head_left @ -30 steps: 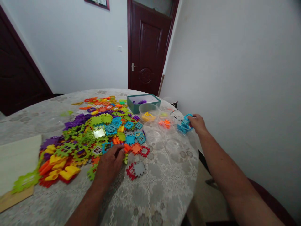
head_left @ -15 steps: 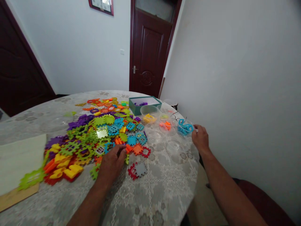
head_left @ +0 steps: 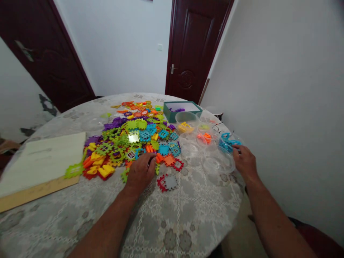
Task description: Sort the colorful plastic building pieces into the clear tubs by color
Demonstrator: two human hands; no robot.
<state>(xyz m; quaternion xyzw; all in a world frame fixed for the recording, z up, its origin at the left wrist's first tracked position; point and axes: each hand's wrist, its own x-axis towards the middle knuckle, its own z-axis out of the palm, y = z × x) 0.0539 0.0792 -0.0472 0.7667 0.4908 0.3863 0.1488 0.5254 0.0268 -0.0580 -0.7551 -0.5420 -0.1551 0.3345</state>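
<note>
My left hand point(head_left: 141, 171) rests at the near edge of a pile of colourful plastic pieces point(head_left: 133, 137), beside orange pieces. Its fingers are curled together, and what they hold, if anything, is hidden. At the right, my right hand point(head_left: 244, 161) is at the rim of a clear bowl with blue pieces point(head_left: 228, 142); its fingers are closed, and their tips are too small to make out. Close to my left hand lie an orange square point(head_left: 169, 160), a red frame point(head_left: 177, 165) and a grey piece point(head_left: 171, 182) joined to a red one.
Clear bowls hold yellow pieces point(head_left: 185, 127) and orange pieces point(head_left: 204, 138). A clear round container point(head_left: 219, 163) stands nearer. Behind them is a green box point(head_left: 170, 114) with purple pieces inside. A pale board point(head_left: 51, 157) lies at the left.
The view has turned left and down, so the table appears further right. My right hand has shifted inward over the bowl of blue pieces. My left hand remains beside the pile.
</note>
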